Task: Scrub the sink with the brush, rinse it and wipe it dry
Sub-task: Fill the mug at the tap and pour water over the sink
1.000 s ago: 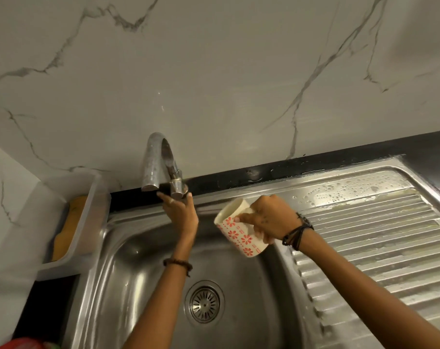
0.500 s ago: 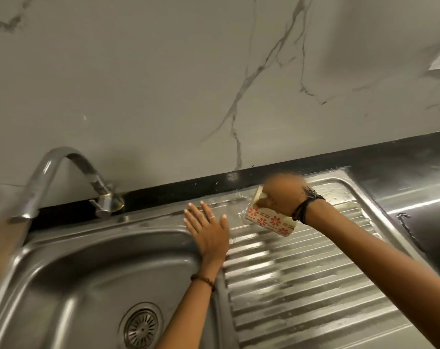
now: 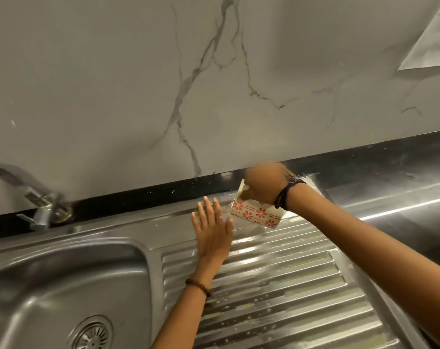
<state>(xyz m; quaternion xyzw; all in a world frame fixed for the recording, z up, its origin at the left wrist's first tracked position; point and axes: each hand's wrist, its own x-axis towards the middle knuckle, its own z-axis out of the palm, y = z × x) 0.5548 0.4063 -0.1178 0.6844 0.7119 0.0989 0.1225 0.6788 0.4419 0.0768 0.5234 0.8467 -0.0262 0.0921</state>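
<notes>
A steel sink with a round drain fills the lower left. Its ribbed draining board runs to the right, wet and flecked with suds. My right hand grips a cream cup with red flowers, tipped over at the board's far end, and water spreads from it. My left hand lies flat with straight fingers on the wet board just left of the cup. No brush or cloth is in view.
The steel tap stands at the far left on the black ledge below a marble wall. A steel counter continues to the right. A pale sheet hangs at the top right.
My left hand left the tap and now lies flat on the draining board. My right hand carried the cup right and tipped it over the board's far end.
</notes>
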